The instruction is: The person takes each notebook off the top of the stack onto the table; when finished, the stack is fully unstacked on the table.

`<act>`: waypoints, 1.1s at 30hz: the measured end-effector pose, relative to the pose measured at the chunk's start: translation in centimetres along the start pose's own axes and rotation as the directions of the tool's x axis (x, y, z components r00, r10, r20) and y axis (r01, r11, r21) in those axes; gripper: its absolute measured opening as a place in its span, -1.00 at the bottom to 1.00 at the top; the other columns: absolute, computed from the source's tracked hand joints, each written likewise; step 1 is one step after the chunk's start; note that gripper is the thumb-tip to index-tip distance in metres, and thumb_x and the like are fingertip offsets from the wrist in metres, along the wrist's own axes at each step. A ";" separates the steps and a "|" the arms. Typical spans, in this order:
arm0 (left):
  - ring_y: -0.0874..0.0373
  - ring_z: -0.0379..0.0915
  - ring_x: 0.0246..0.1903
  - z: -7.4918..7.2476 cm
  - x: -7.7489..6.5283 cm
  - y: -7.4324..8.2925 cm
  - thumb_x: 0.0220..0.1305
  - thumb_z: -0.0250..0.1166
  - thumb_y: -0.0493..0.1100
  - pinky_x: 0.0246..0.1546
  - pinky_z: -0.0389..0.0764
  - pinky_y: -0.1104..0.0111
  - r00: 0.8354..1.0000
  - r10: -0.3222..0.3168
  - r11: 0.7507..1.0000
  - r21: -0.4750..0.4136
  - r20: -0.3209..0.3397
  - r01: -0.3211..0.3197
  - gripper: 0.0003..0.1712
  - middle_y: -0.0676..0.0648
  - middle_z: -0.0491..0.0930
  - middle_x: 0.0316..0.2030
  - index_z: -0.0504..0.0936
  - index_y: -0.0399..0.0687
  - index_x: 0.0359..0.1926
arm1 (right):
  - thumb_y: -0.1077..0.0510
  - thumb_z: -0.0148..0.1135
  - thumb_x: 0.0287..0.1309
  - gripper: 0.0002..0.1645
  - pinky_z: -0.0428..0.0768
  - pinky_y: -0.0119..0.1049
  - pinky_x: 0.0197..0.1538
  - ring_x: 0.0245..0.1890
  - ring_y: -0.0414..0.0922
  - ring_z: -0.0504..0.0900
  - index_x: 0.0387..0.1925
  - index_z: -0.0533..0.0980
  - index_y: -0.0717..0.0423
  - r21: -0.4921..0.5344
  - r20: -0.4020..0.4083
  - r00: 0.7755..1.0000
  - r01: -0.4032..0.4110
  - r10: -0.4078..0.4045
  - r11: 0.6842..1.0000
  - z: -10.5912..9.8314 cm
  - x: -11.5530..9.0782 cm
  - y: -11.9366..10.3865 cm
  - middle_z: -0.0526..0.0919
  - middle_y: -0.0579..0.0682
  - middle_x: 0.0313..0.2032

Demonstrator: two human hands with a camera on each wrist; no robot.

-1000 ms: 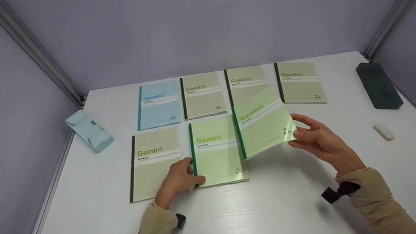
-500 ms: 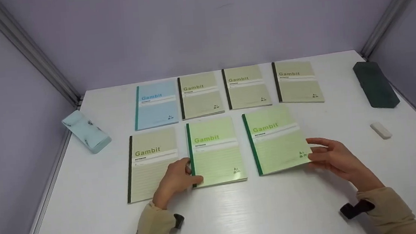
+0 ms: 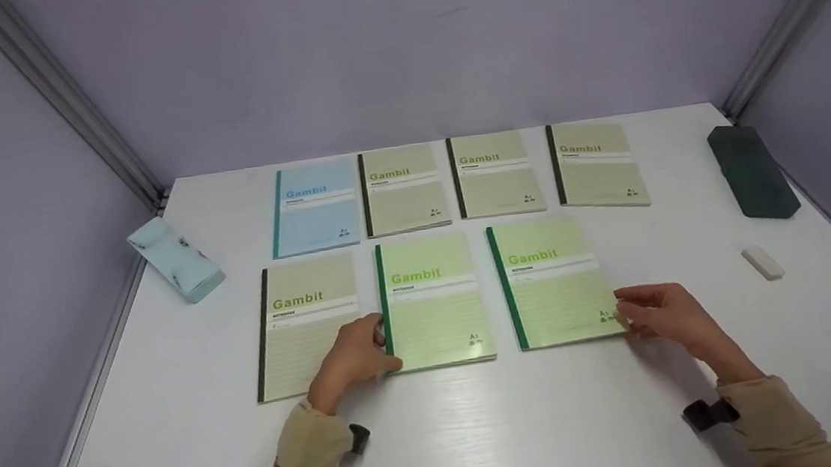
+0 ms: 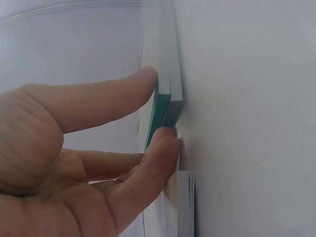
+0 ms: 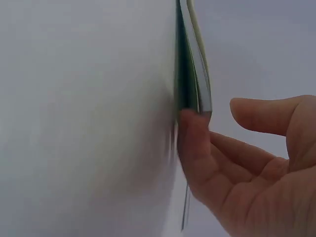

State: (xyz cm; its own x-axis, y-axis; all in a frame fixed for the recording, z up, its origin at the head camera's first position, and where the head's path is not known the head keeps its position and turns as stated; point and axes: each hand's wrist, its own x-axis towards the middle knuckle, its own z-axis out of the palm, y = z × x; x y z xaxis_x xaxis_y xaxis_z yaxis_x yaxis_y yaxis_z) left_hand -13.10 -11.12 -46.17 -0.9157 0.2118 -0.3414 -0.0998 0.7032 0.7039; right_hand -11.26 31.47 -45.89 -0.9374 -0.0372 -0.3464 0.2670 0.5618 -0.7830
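Observation:
In the head view a green notebook (image 3: pixel 434 303) lies in the front row. My left hand (image 3: pixel 351 356) holds its lower left corner, thumb on the cover and fingers at the spine edge. The left wrist view shows a second notebook (image 4: pixel 172 106) beneath it, slightly offset. To the right is another green notebook (image 3: pixel 555 281). My right hand (image 3: pixel 667 317) is at its lower right corner. In the right wrist view the fingers (image 5: pixel 197 148) support that raised corner from below, while the thumb stands apart from the cover.
Behind are a blue notebook (image 3: pixel 314 211) and three olive notebooks (image 3: pixel 406 191) in a row. Another olive notebook (image 3: pixel 307 326) lies left of my left hand. A pale blue case (image 3: pixel 177 259) stands at the left, a dark green case (image 3: pixel 754 172) and a white eraser (image 3: pixel 763 263) at the right.
My right hand has lowered the second green notebook to the table, right of the first one, and its thumb has parted from the cover. My left hand has stayed in place.

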 end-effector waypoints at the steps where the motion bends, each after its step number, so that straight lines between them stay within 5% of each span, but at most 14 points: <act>1: 0.06 0.35 -0.36 0.0 0.0 0.0 -0.07 0.47 -0.34 -0.33 0.43 0.28 1.000 0.001 1.000 0.000 0.001 -0.001 -0.51 -0.11 0.44 -0.33 0.49 -0.28 -0.08 | 0.04 0.13 0.33 -0.35 0.60 -0.31 -0.22 -0.22 -0.08 0.62 0.26 0.31 0.42 -0.048 -0.026 0.999 0.019 -0.020 0.999 0.0 -0.1 -0.2 0.48 0.38 0.11; 4: 0.07 0.35 -0.38 -0.1 0.0 0.0 -0.10 0.47 -0.36 -0.36 0.42 0.29 1.000 0.013 1.000 -0.005 0.003 -0.013 -0.54 -0.11 0.44 -0.35 0.51 -0.25 -0.13 | 0.00 0.15 0.32 -0.37 0.60 -0.30 -0.22 -0.16 0.07 0.63 0.23 0.36 0.37 -0.141 -0.117 0.987 0.092 -0.109 0.986 0.0 -0.4 -0.8 0.51 0.37 0.09; 8: 0.08 0.32 -0.42 -0.3 -0.1 -0.2 -0.14 0.47 -0.39 -0.41 0.38 0.32 0.999 0.040 0.999 -0.004 0.003 -0.040 -0.58 -0.11 0.43 -0.40 0.51 -0.23 -0.21 | -0.01 0.18 0.30 -0.37 0.60 -0.36 -0.22 -0.12 0.07 0.63 0.22 0.39 0.36 -0.062 -0.163 0.966 0.190 -0.198 0.980 0.6 0.0 -2.3 0.54 0.33 0.06; 16: 0.06 0.33 -0.38 -0.4 -0.1 -0.1 -0.20 0.49 -0.42 -0.38 0.38 0.30 0.999 0.030 1.000 0.008 0.035 -0.030 -0.51 -0.12 0.43 -0.36 0.48 -0.19 -0.20 | 0.07 0.22 0.28 -0.40 0.63 -0.26 -0.18 -0.21 0.01 0.64 0.21 0.38 0.39 0.116 0.009 0.976 0.216 -0.218 0.970 5.3 2.0 -6.3 0.55 0.30 -0.01; 23: 0.08 0.30 -0.42 -0.3 0.1 0.1 -0.22 0.44 -0.52 -0.42 0.33 0.32 0.995 0.085 0.994 0.058 0.059 -0.089 -0.54 -0.11 0.41 -0.44 0.44 -0.22 -0.27 | 0.15 0.25 0.23 -0.43 0.65 -0.21 -0.24 -0.35 -0.04 0.68 0.20 0.38 0.35 0.047 0.175 0.972 0.152 -0.158 0.987 10.0 3.3 -8.1 0.62 0.17 -0.13; 33: 0.10 0.28 -0.46 -0.5 -0.2 -0.1 -0.19 0.44 -0.52 -0.44 0.32 0.33 0.997 0.075 0.995 0.069 0.026 -0.076 -0.62 -0.04 0.37 -0.51 0.44 -0.27 -0.37 | 0.26 0.24 0.18 -0.45 0.64 -0.22 -0.30 -0.43 -0.08 0.68 0.16 0.38 0.44 -0.011 0.286 0.949 0.145 -0.136 0.989 11.9 3.6 -8.9 0.62 0.13 -0.27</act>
State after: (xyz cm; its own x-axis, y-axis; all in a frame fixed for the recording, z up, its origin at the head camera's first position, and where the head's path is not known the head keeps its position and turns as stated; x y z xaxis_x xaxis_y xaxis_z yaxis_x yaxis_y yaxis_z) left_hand -13.11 -11.59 -45.86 -0.9103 0.2811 -0.3040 -0.0027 0.7301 0.6834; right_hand -14.32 16.50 -46.26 -0.8615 -0.3478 -0.3699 0.1261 0.5592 -0.8194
